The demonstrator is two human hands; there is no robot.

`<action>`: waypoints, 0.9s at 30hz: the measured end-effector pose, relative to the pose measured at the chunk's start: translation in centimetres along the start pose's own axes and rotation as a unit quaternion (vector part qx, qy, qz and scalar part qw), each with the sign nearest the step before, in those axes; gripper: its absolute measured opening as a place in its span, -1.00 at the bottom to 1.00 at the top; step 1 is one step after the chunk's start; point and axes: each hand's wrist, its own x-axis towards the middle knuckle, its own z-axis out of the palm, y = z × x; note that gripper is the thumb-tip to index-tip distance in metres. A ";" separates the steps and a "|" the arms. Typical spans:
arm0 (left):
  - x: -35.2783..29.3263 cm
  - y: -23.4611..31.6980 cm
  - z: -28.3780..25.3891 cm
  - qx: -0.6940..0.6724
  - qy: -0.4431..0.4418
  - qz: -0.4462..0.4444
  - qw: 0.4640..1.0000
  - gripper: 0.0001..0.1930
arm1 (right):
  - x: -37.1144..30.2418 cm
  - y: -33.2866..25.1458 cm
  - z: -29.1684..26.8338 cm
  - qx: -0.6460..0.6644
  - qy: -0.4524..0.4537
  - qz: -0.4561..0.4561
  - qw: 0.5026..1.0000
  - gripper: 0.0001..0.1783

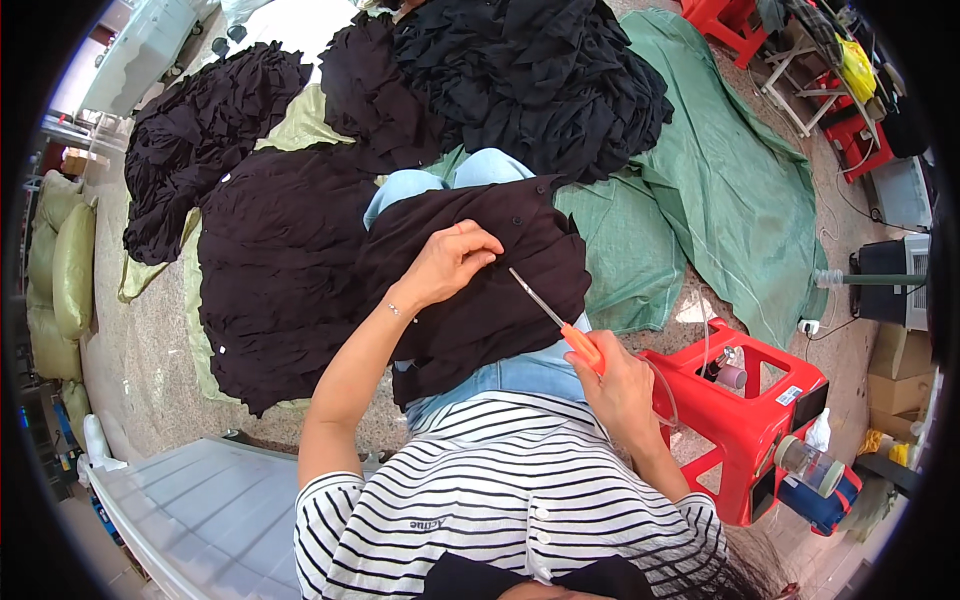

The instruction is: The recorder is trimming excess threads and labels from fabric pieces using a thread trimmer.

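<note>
A dark brown garment with small dark buttons lies across my lap, over blue jeans. Above its middle is my left hand, thumb and fingers pinched together. Whatever sits between those fingertips, if anything, is too small to make out. My right hand is wrapped round the orange handle of a slim tool. The tool's thin metal shaft points up and left, its tip over the cloth just right of my left fingertips. A thin clear cord or tube loops beside my right wrist.
More dark garments are spread at my left. Big dark cloth heaps lie ahead on a green tarp. Close on my right stands a red plastic stool with a glass jar by its edge. A grey plastic bin is at lower left.
</note>
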 end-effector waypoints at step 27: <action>-0.2 -0.2 3.3 0.154 0.135 0.078 0.976 -0.86 | 0.2 -0.1 0.5 -0.081 -0.033 0.007 0.996 -0.62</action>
